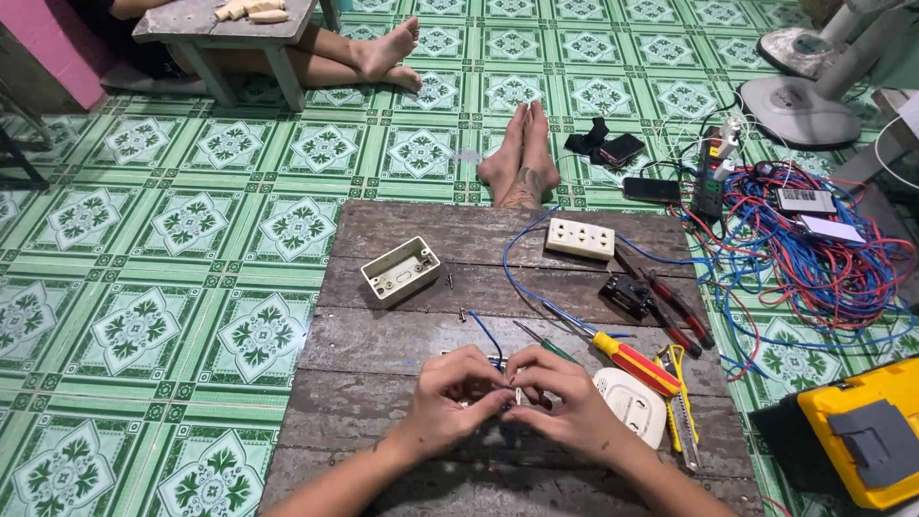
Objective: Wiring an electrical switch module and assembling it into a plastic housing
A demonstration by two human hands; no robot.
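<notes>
My left hand [452,391] and my right hand [553,402] meet over the near middle of a dark wooden board [402,345]. Together they pinch a small electrical part with a blue wire [488,337] rising from it; the part is mostly hidden by my fingers. Beside my right hand lie a red-and-yellow screwdriver [632,362] and a white round cover [634,402]. A cream surface box [400,270] rests open side up at the board's left. A cream outlet strip [579,237] sits at the far right, with a long blue wire attached.
Pliers [675,306], a small black part [627,293] and a yellow utility knife [682,407] lie at the board's right. A tangle of red and blue wires [823,263], a power strip, phones and a yellow tool case [866,431] sit on the green tiled floor. My feet [522,158] stretch ahead; another person's feet lie by a low table [225,29].
</notes>
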